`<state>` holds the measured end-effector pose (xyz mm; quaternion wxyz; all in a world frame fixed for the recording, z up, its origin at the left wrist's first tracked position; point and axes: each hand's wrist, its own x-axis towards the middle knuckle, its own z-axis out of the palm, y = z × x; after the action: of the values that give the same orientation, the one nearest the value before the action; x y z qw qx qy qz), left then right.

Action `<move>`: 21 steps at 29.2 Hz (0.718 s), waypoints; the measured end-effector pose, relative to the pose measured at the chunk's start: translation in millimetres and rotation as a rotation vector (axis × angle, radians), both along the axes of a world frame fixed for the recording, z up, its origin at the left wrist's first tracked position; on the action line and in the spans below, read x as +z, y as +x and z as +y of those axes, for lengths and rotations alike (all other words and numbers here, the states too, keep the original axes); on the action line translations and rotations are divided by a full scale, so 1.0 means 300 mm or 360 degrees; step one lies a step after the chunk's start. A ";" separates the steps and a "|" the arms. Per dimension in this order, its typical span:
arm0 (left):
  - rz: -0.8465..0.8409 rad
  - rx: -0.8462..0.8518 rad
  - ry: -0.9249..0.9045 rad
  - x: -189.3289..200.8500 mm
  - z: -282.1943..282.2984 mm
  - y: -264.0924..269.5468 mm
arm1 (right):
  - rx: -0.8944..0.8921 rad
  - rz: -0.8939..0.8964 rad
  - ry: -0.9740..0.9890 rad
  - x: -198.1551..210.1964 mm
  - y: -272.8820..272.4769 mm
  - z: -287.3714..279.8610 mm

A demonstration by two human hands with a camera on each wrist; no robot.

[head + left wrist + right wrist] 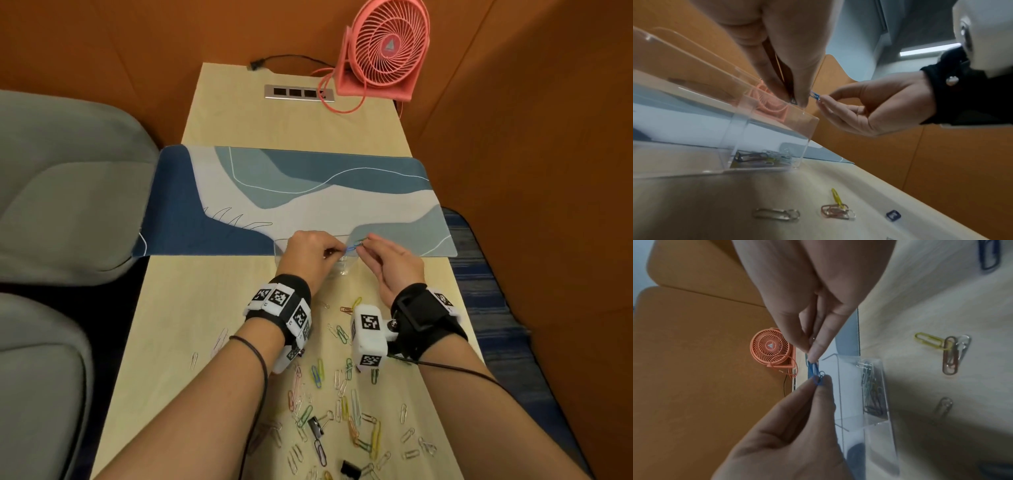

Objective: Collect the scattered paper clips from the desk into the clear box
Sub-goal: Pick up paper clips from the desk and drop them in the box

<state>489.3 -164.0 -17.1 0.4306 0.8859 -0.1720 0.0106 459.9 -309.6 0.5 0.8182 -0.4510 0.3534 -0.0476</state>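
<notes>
Blue paper clip [350, 248] pinched at each end by my hands, left [310, 255] and right [394, 263]. They hover over the clear box [764, 142]. Loose clips [342, 411] litter the worktop [191, 325].

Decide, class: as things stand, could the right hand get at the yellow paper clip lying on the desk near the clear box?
Probably yes: the yellow paper clip lies uncovered near the right hand, though its fingers now pinch a blue clip.
</notes>
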 end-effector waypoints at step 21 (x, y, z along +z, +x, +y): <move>-0.0256 0.0202 0.0025 -0.021 0.118 -0.077 | 0.0992 -0.0284 -0.2092 -0.013 0.063 0.049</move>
<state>466.3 -128.7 -23.5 0.4069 0.8947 -0.1496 0.1076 478.8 -295.0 -3.4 0.3798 -0.9228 0.0392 -0.0515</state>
